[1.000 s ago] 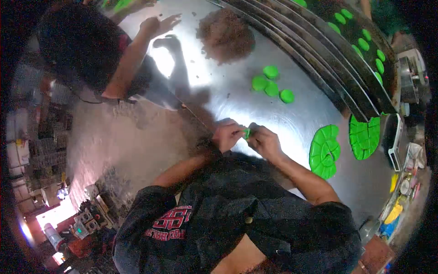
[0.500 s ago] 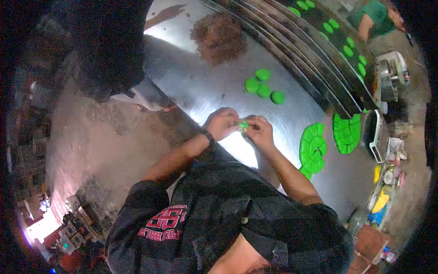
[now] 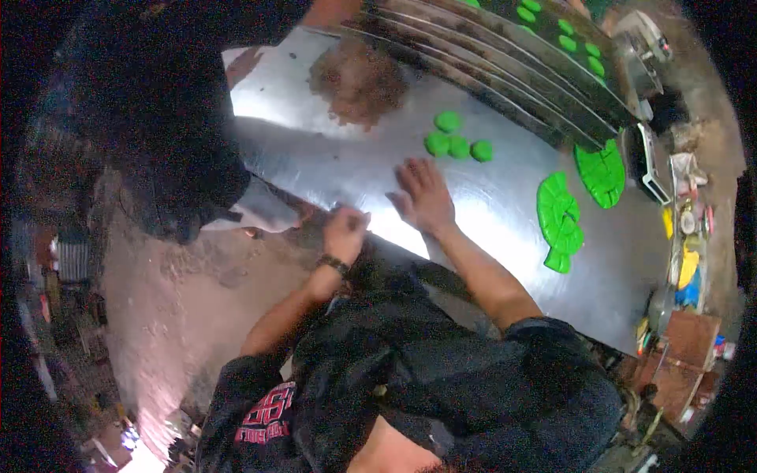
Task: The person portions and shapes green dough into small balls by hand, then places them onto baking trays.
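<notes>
The right hand is found palm down over the metal table, fingers extended and spread, thumb out to the side; no object is visible in its grasp, and whether anything lies beneath the palm cannot be told. The left hand, to the left of it and nearer the body, is at the table's near edge with its fingers curled in; its contents, if any, cannot be determined. A wristband sits just behind that hand. Four green discs lie in a cluster on the table just beyond the right fingertips, slightly to their right. Well to the right of that hand lies a scored green slab, with a second green slab just past it. A brown crumbly heap lies beyond both hands, to the left of the discs. Farther off, beyond the discs, stand dark metal trays, with more green pieces behind their raised edges. A dark-clothed person is beyond the left hand, to its left.
</notes>
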### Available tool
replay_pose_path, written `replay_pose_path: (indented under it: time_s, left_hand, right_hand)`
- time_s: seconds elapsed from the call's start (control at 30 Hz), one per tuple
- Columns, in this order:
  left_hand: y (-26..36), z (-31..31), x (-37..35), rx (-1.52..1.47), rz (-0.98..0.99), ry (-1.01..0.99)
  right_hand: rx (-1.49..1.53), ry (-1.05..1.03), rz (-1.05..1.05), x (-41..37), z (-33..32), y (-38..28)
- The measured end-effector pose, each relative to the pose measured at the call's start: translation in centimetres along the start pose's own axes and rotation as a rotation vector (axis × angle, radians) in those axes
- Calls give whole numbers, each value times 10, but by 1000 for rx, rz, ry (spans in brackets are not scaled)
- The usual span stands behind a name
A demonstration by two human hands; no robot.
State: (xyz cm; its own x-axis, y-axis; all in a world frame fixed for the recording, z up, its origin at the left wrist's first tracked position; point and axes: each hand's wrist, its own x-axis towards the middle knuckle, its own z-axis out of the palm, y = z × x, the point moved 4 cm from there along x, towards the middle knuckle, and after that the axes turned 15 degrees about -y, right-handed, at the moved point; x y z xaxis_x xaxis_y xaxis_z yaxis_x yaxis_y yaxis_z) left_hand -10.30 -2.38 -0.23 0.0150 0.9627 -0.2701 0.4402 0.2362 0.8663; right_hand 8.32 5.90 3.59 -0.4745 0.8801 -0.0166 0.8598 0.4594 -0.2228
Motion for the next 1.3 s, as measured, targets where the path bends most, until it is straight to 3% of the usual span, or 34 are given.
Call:
replay_pose_path:
  time_s: [0.03,0.1,0.13,0.17,0.3,0.4,0.43,0.47,0.5,0.57,0.67,0.73,0.8,0.87,0.93,1.0,1.07,1.17,1.23,1.3]
  left_hand:
    - [-12,-6,-1,-5,106,39]
    - [-1,-8,-20,29,92,92]
    - [10,-10,-13,37,116,145]
    - [13,-4,-6,-184,285,143]
    - [57,25,4,-98,234,82]
    - [79,61,19,211,521,249]
    - [82,72,23,251,436,128]
    - [104,88,34,389,464,127]
    - [119,92,41,527,488,123]
    - [126,107,58,673,441,31]
    - [113,127,91,878,361,3]
    - [92,137,102,1082,232,-79]
    - [85,136,101,1167,359,-48]
    - [81,131,123,612,171,-294]
    - [69,129,129,501,214,-254]
    - [45,138,123,718,436,-42]
    - [69,144,113,707,537,-11]
    - [154,139,73,523,586,-103]
    - [156,144,63,314,692,-59]
    - [156,144,60,170,562,-76]
  right_hand:
    - [-65,-34,-34,8,-1,2]
    - [-44,-68,-52,-9,-2,1]
    - [14,-34,-67,-13,-11,3]
    - [280,153,-233,-21,-26,5]
    - [454,-263,-110,-53,-30,42]
    - [693,-488,-166,-67,-49,68]
    - [774,-435,-178,-68,-59,80]
    - [857,-393,-202,-59,-71,107]
    - [750,-354,8,-47,-76,126]
    - [791,-87,75,-24,-112,148]
    - [338,283,-86,18,-77,187]
    - [252,323,-28,23,-60,197]
    - [336,353,139,8,-53,222]
    - [559,416,388,-16,-77,259]
    - [607,494,535,-70,-93,306]
    - [197,357,666,-124,-73,362]
    - [109,221,659,-157,-59,381]
    - [508,127,651,-154,-65,394]
    - [532,294,638,-150,-89,386]
    - [556,433,555,-133,-129,353]
